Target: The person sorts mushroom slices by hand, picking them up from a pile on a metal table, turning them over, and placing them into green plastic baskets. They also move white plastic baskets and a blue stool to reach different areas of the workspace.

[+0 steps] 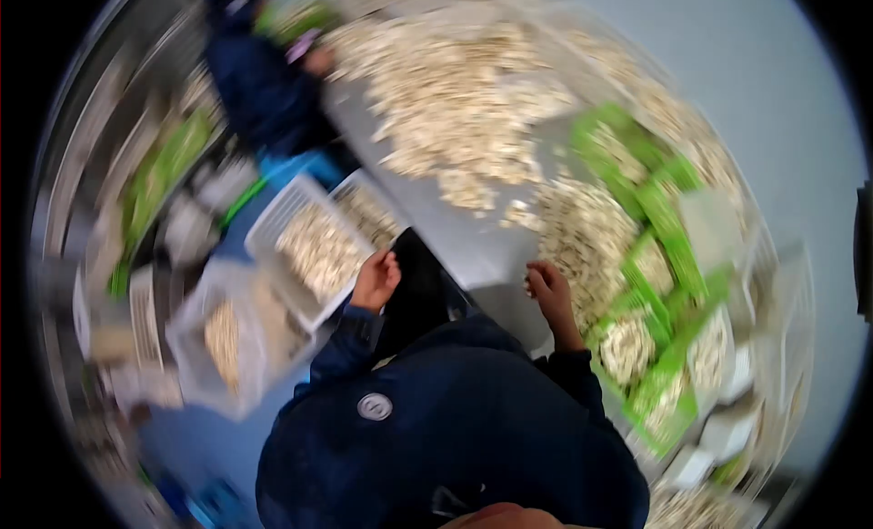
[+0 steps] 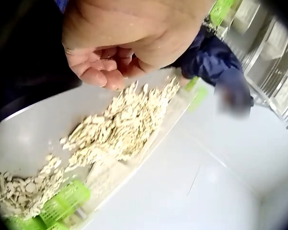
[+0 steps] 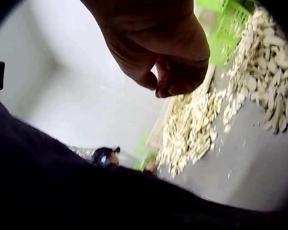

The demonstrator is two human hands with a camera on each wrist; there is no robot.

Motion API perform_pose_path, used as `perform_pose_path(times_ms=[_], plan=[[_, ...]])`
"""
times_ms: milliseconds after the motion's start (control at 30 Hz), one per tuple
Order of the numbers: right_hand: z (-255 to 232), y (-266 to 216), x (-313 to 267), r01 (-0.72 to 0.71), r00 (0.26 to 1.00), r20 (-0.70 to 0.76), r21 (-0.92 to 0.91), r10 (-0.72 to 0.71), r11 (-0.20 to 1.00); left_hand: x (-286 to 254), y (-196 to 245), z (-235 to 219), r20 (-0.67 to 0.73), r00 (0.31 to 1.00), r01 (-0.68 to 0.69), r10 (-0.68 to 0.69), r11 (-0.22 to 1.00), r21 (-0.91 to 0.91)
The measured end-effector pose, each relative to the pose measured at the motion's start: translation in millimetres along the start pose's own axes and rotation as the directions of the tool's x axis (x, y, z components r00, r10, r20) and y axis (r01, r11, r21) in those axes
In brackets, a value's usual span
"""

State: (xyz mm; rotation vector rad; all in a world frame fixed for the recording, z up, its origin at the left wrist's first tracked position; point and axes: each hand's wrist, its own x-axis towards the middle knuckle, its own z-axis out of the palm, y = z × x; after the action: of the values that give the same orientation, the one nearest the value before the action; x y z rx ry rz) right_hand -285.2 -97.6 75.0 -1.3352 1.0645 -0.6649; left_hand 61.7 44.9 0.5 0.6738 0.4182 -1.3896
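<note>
My right hand (image 1: 552,297) is over the metal table (image 1: 491,247), its fingers bent toward the thumb. A small pale slice shows at its fingertips in the head view; the right wrist view shows the right hand (image 3: 158,52) from behind, hiding most of the grip. Beside it lies a heap of pale dried slices (image 1: 582,238). My left hand (image 1: 377,279) hovers by the edge of a white basket (image 1: 289,201) of slices. In the left wrist view the left hand's fingers (image 2: 98,72) curl loosely, with nothing visible in them.
A larger spread of slices (image 1: 455,101) covers the table's far part. Green baskets (image 1: 655,201), several holding slices, line the right side. Another person (image 1: 264,83) in dark blue works at far left. A white plastic-lined container (image 1: 191,329) stands low on the left.
</note>
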Motion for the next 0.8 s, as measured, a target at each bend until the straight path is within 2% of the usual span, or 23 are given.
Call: perform_pose_path(times_ms=[33, 67, 133, 167, 200, 233, 267, 300, 333, 400, 433, 467, 500, 533, 600, 633, 667, 700, 733, 767, 800], plan=[[15.3, -0.5, 3.0, -0.027, 0.991, 0.125, -0.124, 0.042, 0.992, -5.2, 10.2, -26.1, 0.038, 0.998, -0.044, 0.044, 0.999, -0.001], [33.8, 8.7, 6.2, -0.024, 0.973, 0.223, -0.178, 0.065, 0.984, -13.5, 17.8, -38.1, -0.093, 0.982, -0.166, 0.167, 0.986, 0.016], [58.4, 24.4, 15.9, -0.003, 0.921, 0.373, -0.280, 0.112, 0.960, -26.7, 32.1, -95.4, -0.078, 0.959, -0.269, 0.274, 0.961, 0.061], [73.6, 23.1, 21.6, 0.072, 0.883, 0.459, -0.331, 0.094, 0.941, -42.3, 32.0, -102.2, -0.295, 0.892, -0.349, 0.343, 0.937, 0.036], [91.8, 22.6, 24.3, 0.149, 0.840, 0.537, -0.368, 0.079, 0.918, -47.3, 32.2, -136.9, -0.292, 0.885, -0.367, 0.361, 0.930, 0.038], [110.0, 23.6, 27.2, 0.224, 0.793, 0.606, -0.393, 0.067, 0.892, -53.3, 29.8, -165.9, -0.373, 0.852, -0.380, 0.367, 0.924, 0.041], [127.5, 28.9, 31.0, 0.126, 0.747, 0.656, -0.292, 0.102, 0.948, -62.3, 25.0, -191.2, -0.452, 0.815, -0.385, 0.363, 0.922, 0.048], [146.8, 35.1, 35.5, 0.059, 0.698, 0.705, -0.227, 0.122, 0.972, -73.5, 19.1, -214.8, -0.481, 0.805, -0.369, 0.348, 0.928, 0.055], [167.1, 43.9, 42.7, -0.020, 0.648, 0.749, -0.164, 0.138, 0.986, -87.2, 9.4, -230.8, -0.549, 0.758, -0.367, 0.352, 0.926, 0.087], [213.4, 62.2, 61.5, -0.070, 0.638, 0.735, -0.242, 0.230, 0.968, -102.4, -16.6, -290.2, -0.549, 0.724, -0.315, 0.418, 0.908, 0.277], [236.3, 77.4, 72.8, -0.100, 0.637, 0.720, -0.277, 0.276, 0.956, -119.0, -28.2, -314.5, -0.279, 0.651, -0.099, 0.706, 0.443, 0.891], [257.8, 111.8, 86.9, -0.123, 0.659, 0.693, -0.284, 0.292, 0.951, -130.5, -37.9, -333.6, 0.120, 0.705, 0.158, 0.699, -0.320, 0.934], [278.7, 153.6, 98.2, -0.110, 0.707, 0.652, -0.280, 0.273, 0.954, -135.3, -47.9, -332.9, -0.390, 0.614, 0.077, 0.686, 0.439, 0.895], [296.4, 203.9, 109.0, -0.098, 0.751, 0.608, -0.283, 0.257, 0.954, -139.6, -56.6, -326.7, -0.758, 0.571, -0.076, 0.316, 0.939, 0.334], [320.4, 324.9, 131.1, -0.134, 0.759, 0.564, -0.354, 0.325, 0.926, -145.7, -74.8, -355.3, -0.779, 0.497, 0.153, 0.383, 0.845, 0.513], [329.9, 388.8, 141.1, -0.263, 0.740, 0.518, -0.364, 0.429, 0.894, -148.9, -85.4, -378.7, -0.735, 0.461, 0.292, 0.497, 0.698, 0.655], [338.3, 447.7, 152.7, -0.186, 0.763, 0.508, -0.418, 0.398, 0.889, -147.2, -88.8, -399.8, -0.661, 0.452, 0.426, 0.599, 0.506, 0.750], [342.9, 502.1, 160.5, -0.110, 0.780, 0.503, -0.476, 0.373, 0.873, -144.7, -80.1, -391.7, -0.515, 0.470, 0.545, 0.717, 0.223, 0.808], [346.5, 545.1, 164.3, -0.035, 0.789, 0.505, -0.532, 0.350, 0.846, -136.9, -69.4, -387.3, -0.477, 0.451, 0.553, 0.754, 0.183, 0.812], [349.9, 561.3, 167.5, 0.184, 0.816, 0.541, -0.577, 0.204, 0.796, -127.3, -58.7, -386.6, -0.438, 0.434, 0.562, 0.787, 0.144, 0.815], [351.9, 573.6, 172.0, 0.393, 0.804, 0.592, -0.601, 0.058, 0.696, -117.6, -50.1, -386.2, -0.397, 0.419, 0.568, 0.817, 0.106, 0.816]])
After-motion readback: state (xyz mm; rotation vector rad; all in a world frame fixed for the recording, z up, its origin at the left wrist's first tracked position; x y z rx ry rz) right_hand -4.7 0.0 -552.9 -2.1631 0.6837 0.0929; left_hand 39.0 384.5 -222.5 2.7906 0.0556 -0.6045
